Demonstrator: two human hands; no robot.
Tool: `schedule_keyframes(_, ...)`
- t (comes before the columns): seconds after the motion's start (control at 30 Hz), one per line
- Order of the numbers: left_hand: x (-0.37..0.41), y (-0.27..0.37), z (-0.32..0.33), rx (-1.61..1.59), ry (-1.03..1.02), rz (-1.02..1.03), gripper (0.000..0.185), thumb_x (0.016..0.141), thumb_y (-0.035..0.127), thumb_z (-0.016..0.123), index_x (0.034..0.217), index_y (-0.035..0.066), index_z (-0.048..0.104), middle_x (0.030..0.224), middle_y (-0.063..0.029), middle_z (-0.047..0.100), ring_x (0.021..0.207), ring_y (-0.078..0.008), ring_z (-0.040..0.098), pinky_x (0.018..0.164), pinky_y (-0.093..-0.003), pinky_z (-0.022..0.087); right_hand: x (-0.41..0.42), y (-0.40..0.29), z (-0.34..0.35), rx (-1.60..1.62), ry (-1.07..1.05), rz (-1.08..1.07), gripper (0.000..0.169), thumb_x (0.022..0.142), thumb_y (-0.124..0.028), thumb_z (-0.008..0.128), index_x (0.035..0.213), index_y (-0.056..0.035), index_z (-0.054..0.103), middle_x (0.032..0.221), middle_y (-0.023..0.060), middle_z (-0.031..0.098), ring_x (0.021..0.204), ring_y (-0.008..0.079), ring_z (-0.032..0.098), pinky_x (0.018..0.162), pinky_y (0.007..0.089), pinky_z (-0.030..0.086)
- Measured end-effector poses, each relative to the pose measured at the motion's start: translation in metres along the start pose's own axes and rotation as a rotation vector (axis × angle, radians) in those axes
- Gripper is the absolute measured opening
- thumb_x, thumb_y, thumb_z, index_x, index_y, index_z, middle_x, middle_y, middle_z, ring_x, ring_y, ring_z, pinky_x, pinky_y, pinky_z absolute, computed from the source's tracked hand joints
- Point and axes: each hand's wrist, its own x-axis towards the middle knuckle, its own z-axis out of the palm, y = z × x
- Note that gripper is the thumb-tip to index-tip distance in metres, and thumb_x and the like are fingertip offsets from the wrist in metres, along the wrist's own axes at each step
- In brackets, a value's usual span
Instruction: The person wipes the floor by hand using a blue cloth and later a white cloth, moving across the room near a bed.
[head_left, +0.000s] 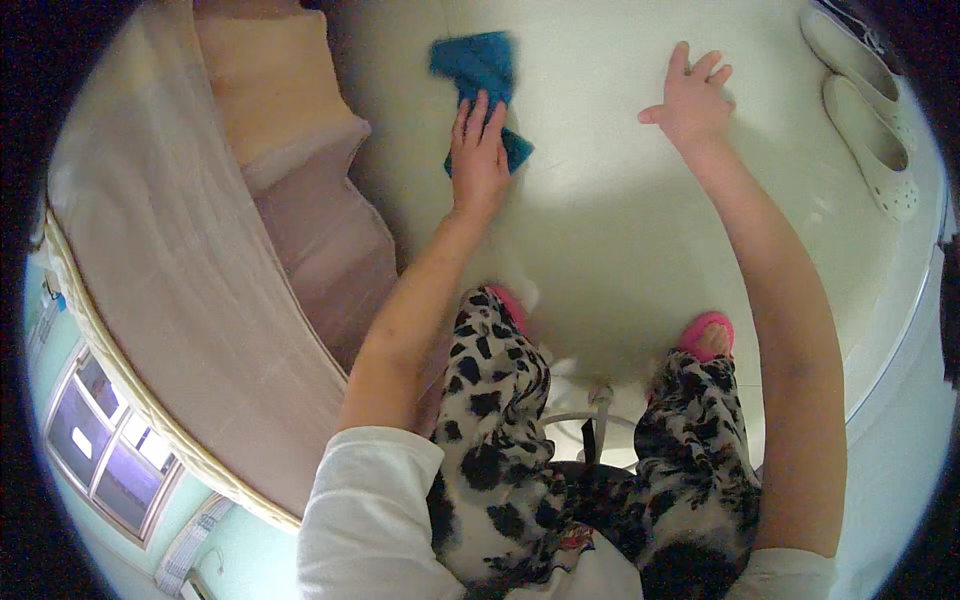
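Note:
My left hand (480, 154) lies palm down on a dark teal cloth (480, 64), fingers stretched forward over its middle. The cloth rests on the pale, glossy floor (600, 225), one part spread ahead of the fingertips and a corner showing at the right of the palm. To the right, my right hand (696, 101) has its fingers spread, with nothing in it; it is low over the floor or resting on it, I cannot tell which.
At the left hangs a brownish-pink bed cover (187, 247) with a wavy hem. White clogs (866, 135) stand by the right wall. Pink slippers (707, 335) are on my feet, and a seat with a ringed metal base (600, 420) is beneath me.

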Motion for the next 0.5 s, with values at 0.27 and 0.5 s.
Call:
schedule_keyframes(0.27, 0.138, -0.034, 0.027, 0.156, 0.193, -0.119, 0.044, 0.079, 0.004, 0.056, 0.123, 0.003, 0.054, 0.139, -0.0206, 0.041, 0.125, -0.0431, 0.037, 0.107, -0.0474, 0.031, -0.009, -0.009, -0.006, -0.028, -0.031, 0.011, 0.112, 0.065, -0.048, 0.08, 0.146, -0.0057, 0.016, 0.146, 0.034, 0.018, 0.134, 0.0493, 0.025, 0.09, 0.0563, 0.046)
schedule_keyframes(0.5, 0.215, 0.116, 0.068, 0.214, -0.215, 0.341, 0.046, 0.082, 0.005, 0.05, 0.128, -0.001, 0.05, 0.139, -0.0188, 0.042, 0.131, -0.0353, 0.035, 0.112, -0.0385, 0.027, -0.008, -0.007, -0.003, 0.03, -0.066, 0.045, 0.115, 0.062, -0.046, 0.083, 0.147, -0.0074, 0.016, 0.147, 0.0315, 0.02, 0.135, 0.0464, 0.025, 0.095, 0.0589, 0.042)
